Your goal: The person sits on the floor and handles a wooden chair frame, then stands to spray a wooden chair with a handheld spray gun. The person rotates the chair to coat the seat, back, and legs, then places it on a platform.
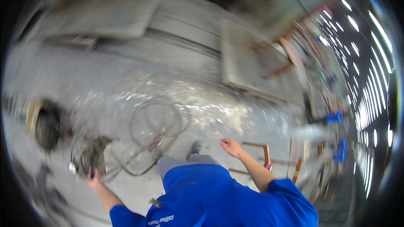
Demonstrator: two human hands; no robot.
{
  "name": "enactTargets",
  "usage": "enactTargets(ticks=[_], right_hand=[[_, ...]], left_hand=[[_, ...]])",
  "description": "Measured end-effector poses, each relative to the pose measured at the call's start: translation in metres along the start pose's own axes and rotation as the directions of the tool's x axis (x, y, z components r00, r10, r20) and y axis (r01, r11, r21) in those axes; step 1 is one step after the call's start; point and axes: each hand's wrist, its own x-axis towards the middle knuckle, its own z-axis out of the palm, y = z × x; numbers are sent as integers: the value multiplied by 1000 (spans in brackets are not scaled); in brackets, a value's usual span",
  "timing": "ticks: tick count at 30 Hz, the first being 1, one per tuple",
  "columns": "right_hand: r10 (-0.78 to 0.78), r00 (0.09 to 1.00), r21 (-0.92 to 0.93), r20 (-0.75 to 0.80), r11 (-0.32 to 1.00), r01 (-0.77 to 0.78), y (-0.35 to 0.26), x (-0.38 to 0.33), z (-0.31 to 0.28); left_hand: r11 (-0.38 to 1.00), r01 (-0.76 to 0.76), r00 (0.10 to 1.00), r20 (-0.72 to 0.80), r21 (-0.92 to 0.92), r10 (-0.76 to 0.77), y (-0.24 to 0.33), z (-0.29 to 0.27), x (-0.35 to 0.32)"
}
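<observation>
My left hand reaches out at the lower left, fingers apart, beside a dark, lumpy grey mass. Blur hides whether they touch. A small shiny round thing is at that mass's left side. My right hand hangs in front of me on the right, its fingers curled loosely together, and nothing shows in it. Close to my right forearm stands a brown wooden frame, like part of a chair or stool. Between my hands, a dark hose or cable lies looped on the floor.
A dark round container stands at the left. Large grey slabs or tables line the far side, with another panel farther right. Wooden pieces rest near it. The grey floor has shiny patches. Slatted light comes in at far right.
</observation>
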Motion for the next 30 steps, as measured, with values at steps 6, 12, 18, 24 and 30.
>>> enactTargets(ticks=[6,12,18,24,30], right_hand=[[394,914,116,-99,917,-383,85,-58,-4],[714,700,219,2,683,-697,218,-120,58],[763,529,502,371,315,-805,277,-112,123],[722,554,590,414,251,-768,346,-45,82],[682,711,573,-168,655,-493,441,49,-61]], left_hand=[[971,-97,964,-220,221,147,-34,10,20],[106,127,992,-128,986,7,-198,3,-23],[-704,-312,888,-68,638,-456,-458,-4,-110],[-703,-480,723,-218,526,-656,-746,-23,-244],[-468,-700,560,9,540,-829,-915,-54,-347]])
